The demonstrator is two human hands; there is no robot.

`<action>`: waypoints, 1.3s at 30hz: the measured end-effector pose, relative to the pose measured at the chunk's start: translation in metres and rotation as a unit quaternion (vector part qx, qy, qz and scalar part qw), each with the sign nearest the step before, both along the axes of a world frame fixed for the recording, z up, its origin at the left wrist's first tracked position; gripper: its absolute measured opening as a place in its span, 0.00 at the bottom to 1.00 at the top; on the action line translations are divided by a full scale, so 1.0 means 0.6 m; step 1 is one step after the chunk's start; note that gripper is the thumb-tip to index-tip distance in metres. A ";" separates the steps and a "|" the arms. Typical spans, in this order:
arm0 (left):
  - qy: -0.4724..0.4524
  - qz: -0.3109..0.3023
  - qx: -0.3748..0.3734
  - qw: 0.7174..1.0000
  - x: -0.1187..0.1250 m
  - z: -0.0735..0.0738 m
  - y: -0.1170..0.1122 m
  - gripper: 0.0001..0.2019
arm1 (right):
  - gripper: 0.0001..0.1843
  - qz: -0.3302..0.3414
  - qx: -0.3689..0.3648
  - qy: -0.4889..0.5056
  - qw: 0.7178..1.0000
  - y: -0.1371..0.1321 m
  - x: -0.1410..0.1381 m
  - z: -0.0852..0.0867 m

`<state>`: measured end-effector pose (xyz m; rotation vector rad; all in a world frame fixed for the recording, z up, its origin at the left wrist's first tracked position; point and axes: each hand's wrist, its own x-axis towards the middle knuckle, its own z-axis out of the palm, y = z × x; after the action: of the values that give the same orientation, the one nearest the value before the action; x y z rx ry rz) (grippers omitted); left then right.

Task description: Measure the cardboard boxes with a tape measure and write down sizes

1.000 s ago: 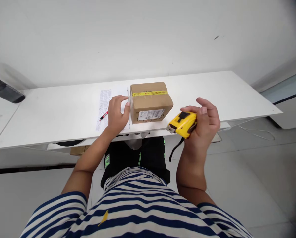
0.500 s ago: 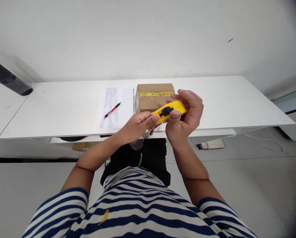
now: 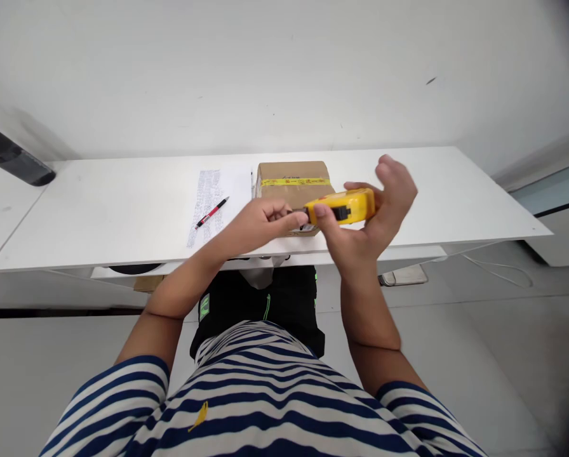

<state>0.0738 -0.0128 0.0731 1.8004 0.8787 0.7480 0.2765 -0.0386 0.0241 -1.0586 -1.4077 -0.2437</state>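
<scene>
One tape measure (image 3: 361, 205) near box (image 3: 294, 193) edge.

The box (image 3: 294, 192) is partly covered by the tape measure (image 3: 357, 200) and left hand (image 3: 258, 223). The paper's (image 3: 235, 185) writing cannot be read. A dark cylinder (image 3: 13, 152) is cut off at left.

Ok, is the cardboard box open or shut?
Shut: yellow tape runs across the top of the cardboard box, and no raised flap shows.
</scene>
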 end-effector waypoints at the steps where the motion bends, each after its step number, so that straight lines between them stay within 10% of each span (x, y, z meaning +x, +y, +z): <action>1: -0.003 0.017 0.001 1.000 -0.006 0.006 0.009 0.24 | 0.43 -0.017 -0.013 0.015 1.000 0.010 0.014 0.003; 11: -0.019 0.209 -0.090 0.974 -0.102 -0.038 0.168 0.17 | 0.25 -0.179 -0.199 0.039 0.963 0.143 0.163 0.008; 21: 0.096 0.084 -0.101 0.987 -0.059 -0.042 0.151 0.21 | 0.18 -0.190 -0.304 -0.083 0.930 0.125 0.108 0.011; 29: 0.063 0.103 -0.144 0.982 -0.018 -0.081 0.162 0.27 | 0.19 -0.200 -0.314 -0.114 0.921 0.136 0.108 0.001; 39: 0.083 0.082 -0.102 0.988 -0.026 -0.071 0.158 0.26 | 0.18 -0.202 -0.283 -0.097 0.932 0.137 0.108 -0.007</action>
<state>0.0583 0.0820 0.0305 1.6387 1.1823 0.5937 0.3415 0.0435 0.0200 -1.8518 -1.4613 -0.2499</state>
